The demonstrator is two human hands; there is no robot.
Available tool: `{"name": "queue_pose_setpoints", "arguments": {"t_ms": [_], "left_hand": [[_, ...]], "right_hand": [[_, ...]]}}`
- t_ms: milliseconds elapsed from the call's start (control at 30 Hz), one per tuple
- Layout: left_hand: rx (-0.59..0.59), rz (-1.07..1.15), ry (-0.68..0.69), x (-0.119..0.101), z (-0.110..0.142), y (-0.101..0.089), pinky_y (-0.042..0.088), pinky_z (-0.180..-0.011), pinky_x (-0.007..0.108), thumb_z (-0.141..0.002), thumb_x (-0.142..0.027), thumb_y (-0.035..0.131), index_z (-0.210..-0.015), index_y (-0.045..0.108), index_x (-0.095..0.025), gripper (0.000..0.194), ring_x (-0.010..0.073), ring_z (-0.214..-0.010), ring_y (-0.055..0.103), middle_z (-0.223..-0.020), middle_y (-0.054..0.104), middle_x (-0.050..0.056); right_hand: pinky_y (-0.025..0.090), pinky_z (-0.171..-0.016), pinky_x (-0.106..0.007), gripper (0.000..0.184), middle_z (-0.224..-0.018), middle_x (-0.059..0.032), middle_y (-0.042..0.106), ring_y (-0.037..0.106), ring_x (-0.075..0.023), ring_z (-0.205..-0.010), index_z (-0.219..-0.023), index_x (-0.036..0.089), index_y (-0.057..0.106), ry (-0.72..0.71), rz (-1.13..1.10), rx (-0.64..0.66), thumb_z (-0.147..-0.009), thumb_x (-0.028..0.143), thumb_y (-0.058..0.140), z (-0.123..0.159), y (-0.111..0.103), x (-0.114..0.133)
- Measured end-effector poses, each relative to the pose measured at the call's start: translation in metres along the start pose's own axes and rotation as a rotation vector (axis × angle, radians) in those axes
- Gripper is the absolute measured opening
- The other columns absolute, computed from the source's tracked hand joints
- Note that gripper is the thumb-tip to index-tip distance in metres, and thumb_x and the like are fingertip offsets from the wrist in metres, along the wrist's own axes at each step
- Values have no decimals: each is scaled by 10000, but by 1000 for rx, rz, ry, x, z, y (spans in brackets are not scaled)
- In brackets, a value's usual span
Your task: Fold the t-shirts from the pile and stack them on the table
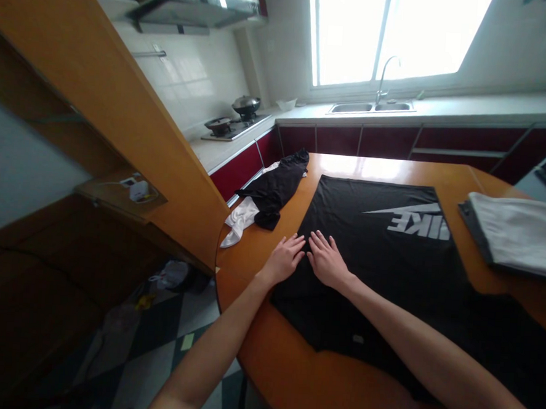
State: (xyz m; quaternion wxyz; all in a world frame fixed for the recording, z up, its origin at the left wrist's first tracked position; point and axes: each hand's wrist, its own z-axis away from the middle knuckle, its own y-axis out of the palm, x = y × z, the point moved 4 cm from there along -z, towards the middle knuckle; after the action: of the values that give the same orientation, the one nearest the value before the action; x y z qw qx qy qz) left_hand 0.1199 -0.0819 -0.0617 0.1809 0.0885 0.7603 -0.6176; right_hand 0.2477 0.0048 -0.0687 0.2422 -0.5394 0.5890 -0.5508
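Observation:
A black T-shirt [389, 267] with a pale NIKE print lies spread over the wooden table [265, 327], its print turned away from upright. My left hand [284, 259] rests flat at the shirt's left edge, fingers stretched out, partly over the bare wood. Close beside it, my right hand [327, 260] lies flat on the black cloth with its fingers extended. Neither hand grips the fabric. A small label shows near the shirt's lower edge. The right forearm crosses over the cloth and hides part of it.
Crumpled black clothing [281, 186] and a white garment [242, 220] lie at the table's left edge. Folded grey and white clothes [525, 235] are stacked at the right. Beyond are a sink [371, 107], a stove [236, 127] and a wok [246, 106]. A wooden partition [166, 136] stands left.

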Motion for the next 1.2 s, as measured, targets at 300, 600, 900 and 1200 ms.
{"name": "queue_pose_setpoints", "arguments": {"t_ms": [300,600,900,1200], "left_hand": [[19,32,-50,4,9,-7,190,-1243,547,-1063,-368,327,-1576,340,-274,521,227,-1554,179,-1657,287,49],[102,-66,-33,-4,12,10,181,-1242,566,-1040,-438,412,-1581,327,-249,580,263,-1556,161,-1663,263,73],[-161,142,16,-10,7,-9,270,-1242,499,-995,-201,422,-1437,547,-226,460,208,-1483,370,-1536,501,59],[-305,336,64,-5,7,-16,458,-1139,414,-940,-87,442,-1141,724,-195,363,193,-1258,615,-1266,709,59]], "right_hand": [[127,-1233,-572,615,-1656,-135,243,179,-261,-1551,-1568,89,339,46,47,118,-1043,398,258,0,7,-5],[165,-1222,-574,593,-1640,-151,301,228,-282,-1536,-1550,96,373,51,29,96,-1039,387,299,1,6,-5],[455,-957,-365,272,-1172,-137,679,599,-260,-1111,-1077,185,704,51,43,-8,-995,232,449,-1,-49,20],[444,-777,-343,128,-1005,-101,677,610,-264,-967,-944,194,701,-302,202,325,-816,202,701,50,-60,39]]}}
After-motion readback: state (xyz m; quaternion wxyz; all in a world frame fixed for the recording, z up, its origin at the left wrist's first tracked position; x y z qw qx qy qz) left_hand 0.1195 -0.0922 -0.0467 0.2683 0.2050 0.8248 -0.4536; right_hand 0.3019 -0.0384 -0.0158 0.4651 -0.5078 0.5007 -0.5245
